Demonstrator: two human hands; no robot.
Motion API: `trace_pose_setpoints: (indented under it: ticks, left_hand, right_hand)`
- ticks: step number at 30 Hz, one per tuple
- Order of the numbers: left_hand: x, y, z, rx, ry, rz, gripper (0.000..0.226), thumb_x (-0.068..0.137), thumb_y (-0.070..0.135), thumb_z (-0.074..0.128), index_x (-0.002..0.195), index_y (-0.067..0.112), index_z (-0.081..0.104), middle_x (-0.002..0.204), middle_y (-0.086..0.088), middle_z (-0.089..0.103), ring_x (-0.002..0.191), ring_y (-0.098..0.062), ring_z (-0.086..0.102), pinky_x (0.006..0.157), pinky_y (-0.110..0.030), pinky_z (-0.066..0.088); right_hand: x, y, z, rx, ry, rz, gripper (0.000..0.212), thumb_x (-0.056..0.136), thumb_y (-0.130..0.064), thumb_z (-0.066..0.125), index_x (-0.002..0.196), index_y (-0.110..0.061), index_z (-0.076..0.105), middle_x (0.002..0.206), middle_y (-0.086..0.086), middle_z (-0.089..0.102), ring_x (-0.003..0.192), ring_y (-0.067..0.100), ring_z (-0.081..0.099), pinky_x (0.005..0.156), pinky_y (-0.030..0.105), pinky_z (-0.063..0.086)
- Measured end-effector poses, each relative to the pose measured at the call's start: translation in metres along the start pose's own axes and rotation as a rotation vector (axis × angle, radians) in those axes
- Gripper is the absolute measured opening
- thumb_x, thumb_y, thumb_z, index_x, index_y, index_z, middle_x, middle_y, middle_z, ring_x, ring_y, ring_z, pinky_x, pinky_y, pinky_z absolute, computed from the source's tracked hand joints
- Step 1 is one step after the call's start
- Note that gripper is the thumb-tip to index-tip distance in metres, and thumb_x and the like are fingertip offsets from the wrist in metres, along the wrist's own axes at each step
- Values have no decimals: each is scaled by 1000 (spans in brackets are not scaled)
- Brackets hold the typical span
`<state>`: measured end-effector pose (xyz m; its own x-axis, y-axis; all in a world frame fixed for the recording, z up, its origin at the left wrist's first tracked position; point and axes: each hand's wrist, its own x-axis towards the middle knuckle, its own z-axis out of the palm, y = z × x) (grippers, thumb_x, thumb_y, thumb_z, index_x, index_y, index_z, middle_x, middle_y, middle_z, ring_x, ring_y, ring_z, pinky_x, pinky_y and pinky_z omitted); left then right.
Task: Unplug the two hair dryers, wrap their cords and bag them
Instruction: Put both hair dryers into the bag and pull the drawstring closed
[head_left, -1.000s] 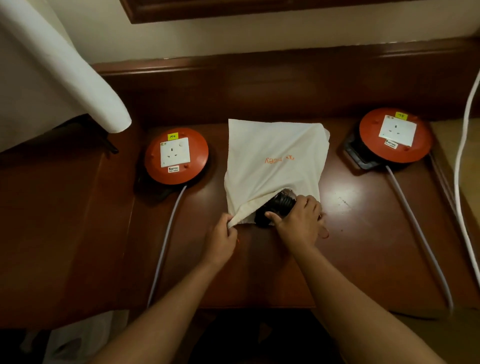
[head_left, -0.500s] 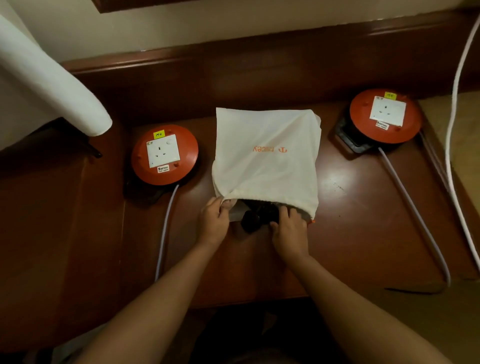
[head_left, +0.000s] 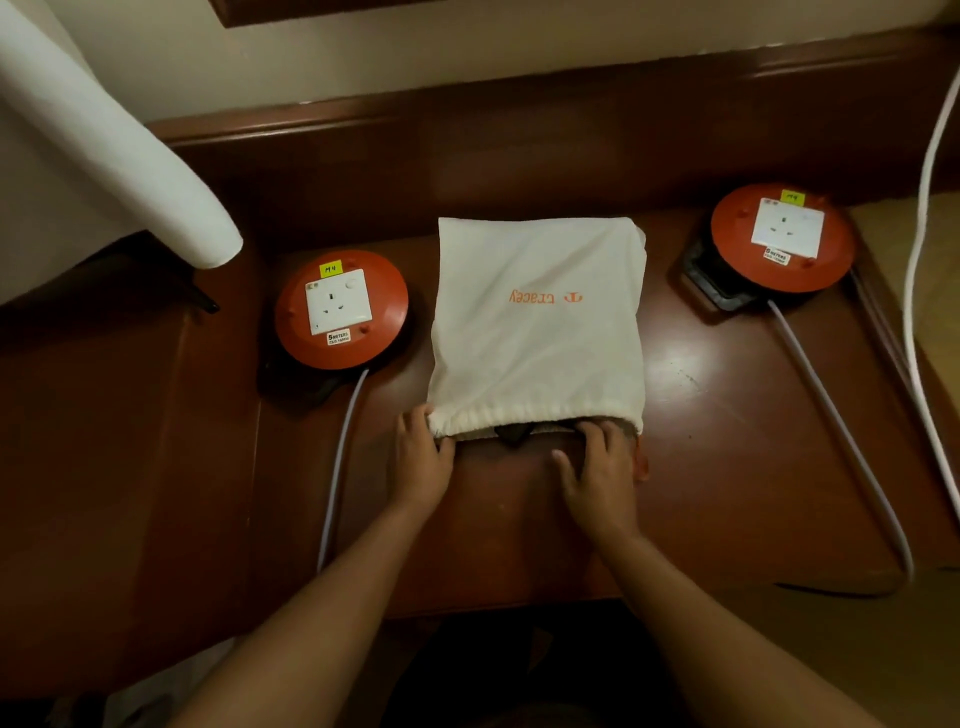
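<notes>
hair dryer (head_left: 514, 432): dark sliver, probably its body, at bag mouth between both hands' fingers | cloth bag (head_left: 537, 322): flat on wooden table (head_left: 727, 441), beyond fingertips | left hand (head_left: 422, 462): pinching gathered hem corner | right hand (head_left: 600, 470): fingers curled at opening, grip unclear | orange socket reels (head_left: 340, 310) flank the bag
</notes>
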<state>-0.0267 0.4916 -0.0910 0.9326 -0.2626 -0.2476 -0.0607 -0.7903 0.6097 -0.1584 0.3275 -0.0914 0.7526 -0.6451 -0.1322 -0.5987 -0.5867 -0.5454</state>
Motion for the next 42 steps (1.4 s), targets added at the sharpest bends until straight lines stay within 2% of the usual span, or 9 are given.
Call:
trace_pose_setpoints:
  ticks: [4,7,12,19,25,30,35,38,42]
  left_hand:
    - [1,0,5,-108,-19,-52,37,84,-1,56,119,9,52,116,-15,59,105,-32,57,83,-38,47]
    - [0,3,8,-153,-28,-79,31,87,-3,50,114,11,52,108,-13,63,94,-30,60,70,-30,43]
    - [-7,1,9,-117,-23,-32,27,84,-1,50,108,12,52,102,-14,63,85,-34,60,65,-30,39]
    - [-18,-2,5,-112,-45,24,30,85,0,50,111,14,53,106,-10,64,83,-28,59,62,-27,36]
    - [-32,3,0,-70,-3,152,34,87,-3,51,119,7,58,101,-13,66,84,-23,58,60,-16,28]
    - [-27,-5,-9,-55,28,166,33,84,-5,53,113,7,60,89,-10,64,75,-19,55,58,-18,28]
    - [-42,-15,4,-93,-25,100,33,85,-2,52,114,12,59,91,-11,67,78,-27,62,62,-34,47]
    - [-47,-26,3,-78,-6,54,34,85,-2,52,115,12,59,92,-11,68,77,-26,62,64,-36,48]
    - [-48,-38,-6,-82,-35,25,28,89,3,53,114,14,56,89,-2,62,76,-24,61,61,-30,43]
  right_hand:
    - [6,-4,10,-99,-17,-15,70,72,-50,75,119,-4,52,119,24,49,112,41,46,94,49,41]
    - [14,-15,13,-119,-22,1,73,71,-53,73,120,-6,49,122,22,47,114,40,43,97,51,41]
    - [31,-21,15,-150,-10,42,73,71,-54,73,120,-6,48,121,21,49,112,40,44,96,52,36]
    - [57,-28,5,-105,-122,75,32,88,-27,61,107,-2,56,113,21,55,112,38,46,94,44,30]
    - [70,-41,12,21,-63,51,25,84,-16,61,105,-3,58,109,17,57,110,35,45,94,43,28]
    - [62,-55,23,89,-13,28,23,82,-10,60,104,-4,58,105,15,56,108,33,45,92,43,31]
    - [61,-44,30,122,-99,-53,34,81,-7,63,114,-1,56,111,18,55,109,36,45,90,42,34]
    - [67,-30,27,126,-79,27,34,78,-12,68,108,0,56,108,19,57,105,36,49,89,45,42]
    - [71,-22,19,18,-71,33,53,74,-35,71,115,-6,56,116,15,58,106,32,51,87,46,47]
